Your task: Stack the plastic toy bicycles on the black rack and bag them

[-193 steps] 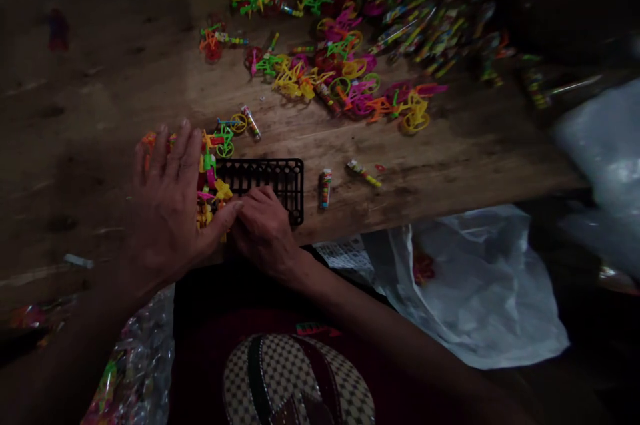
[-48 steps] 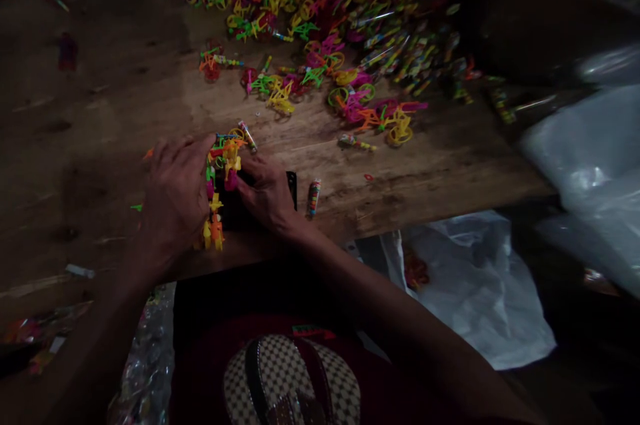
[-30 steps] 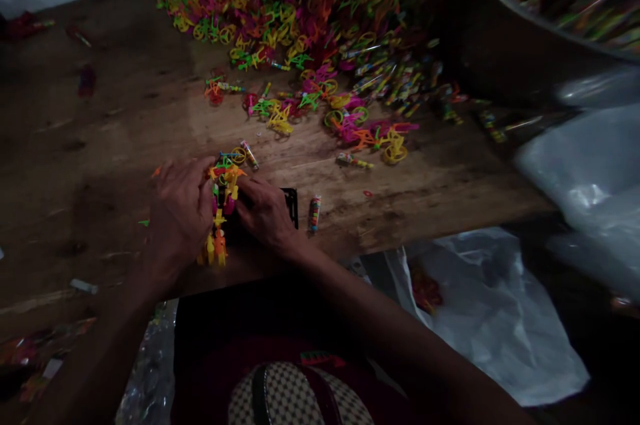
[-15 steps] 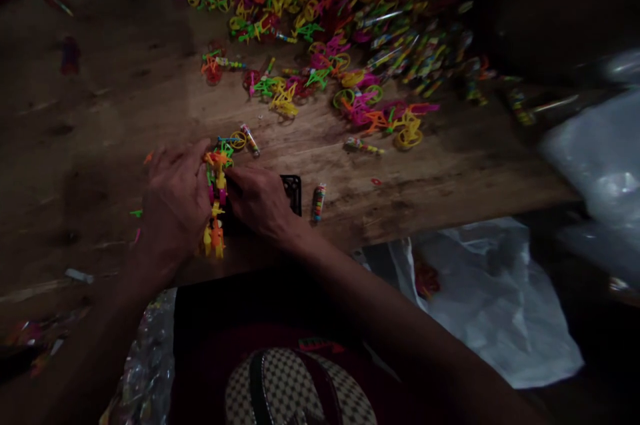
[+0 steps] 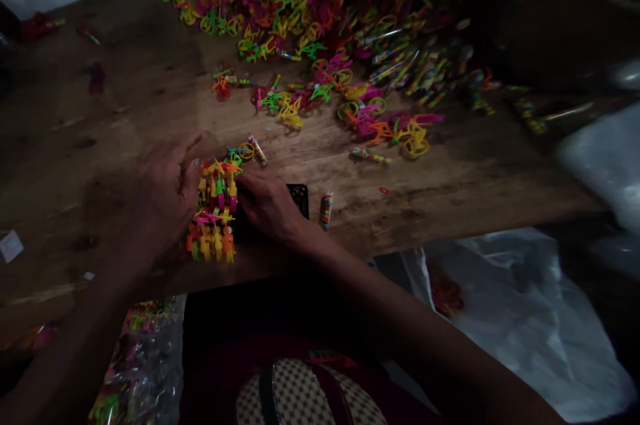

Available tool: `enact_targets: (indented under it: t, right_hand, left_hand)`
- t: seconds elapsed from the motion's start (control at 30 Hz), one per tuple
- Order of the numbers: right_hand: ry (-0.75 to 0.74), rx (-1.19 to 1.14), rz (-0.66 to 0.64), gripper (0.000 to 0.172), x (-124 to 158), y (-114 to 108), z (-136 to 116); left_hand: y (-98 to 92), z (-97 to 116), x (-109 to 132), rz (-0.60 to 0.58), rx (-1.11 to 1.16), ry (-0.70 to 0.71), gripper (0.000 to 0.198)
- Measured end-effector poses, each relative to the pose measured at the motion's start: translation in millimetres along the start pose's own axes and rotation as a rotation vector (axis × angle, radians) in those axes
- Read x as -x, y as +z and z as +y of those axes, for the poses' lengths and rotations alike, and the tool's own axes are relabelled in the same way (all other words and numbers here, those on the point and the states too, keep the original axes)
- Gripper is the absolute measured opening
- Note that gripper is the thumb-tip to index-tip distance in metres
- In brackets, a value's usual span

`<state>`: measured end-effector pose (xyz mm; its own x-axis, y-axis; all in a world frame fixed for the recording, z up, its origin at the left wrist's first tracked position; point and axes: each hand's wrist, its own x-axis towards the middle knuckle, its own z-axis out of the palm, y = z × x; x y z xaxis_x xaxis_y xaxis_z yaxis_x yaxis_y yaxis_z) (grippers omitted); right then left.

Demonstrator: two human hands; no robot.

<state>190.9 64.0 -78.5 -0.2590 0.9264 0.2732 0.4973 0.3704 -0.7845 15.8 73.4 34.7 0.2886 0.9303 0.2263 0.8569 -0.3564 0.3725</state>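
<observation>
A tight bundle of small bright plastic toy bicycles point(image 5: 214, 208) stands on the wooden table point(image 5: 450, 178) near its front edge. My left hand point(image 5: 163, 195) cups the bundle's left side with its fingers curled against it. On the right, my right hand point(image 5: 270, 205) presses the bundle and lies over a black plastic grid tray point(image 5: 300, 197), of which only a corner shows. A little candy tube point(image 5: 326, 209) lies just right of the tray.
A large heap of coloured toy bicycles point(image 5: 300, 5) and candy tubes covers the back of the table. A loose bicycle point(image 5: 240, 153) lies just behind the bundle. White plastic bags point(image 5: 510, 325) hang below the table edge on the right. A clear bag of toys point(image 5: 140, 358) sits at lower left.
The bundle between my hands has grown wider and squarer. My left hand has drawn slightly left. Much earlier, the black tray lay mostly uncovered; my right hand now hides most of it.
</observation>
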Motion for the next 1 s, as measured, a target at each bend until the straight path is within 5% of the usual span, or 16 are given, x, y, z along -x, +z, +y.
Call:
enact_targets:
  t: [0.2, 0.53, 0.83, 1.0]
  right_hand:
    - [0.085, -0.326, 0.025, 0.021, -23, -34, 17]
    - [0.212, -0.857, -0.393, 0.028, -53, -39, 22]
    - [0.246, -0.460, -0.681, 0.029, -80, -64, 7]
    - [0.306, -0.605, -0.812, 0.032, -90, -65, 11]
  left_hand:
    - [10.9, -19, -2, -0.055, -0.004, -0.071, 0.042]
    - [14.3, -22, -2, -0.105, 0.103, 0.064, 0.031]
    - [18.3, -24, 0, -0.124, 0.001, 0.181, 0.033]
    - [17.6, -22, 0, -0.093, 0.028, 0.194, 0.032]
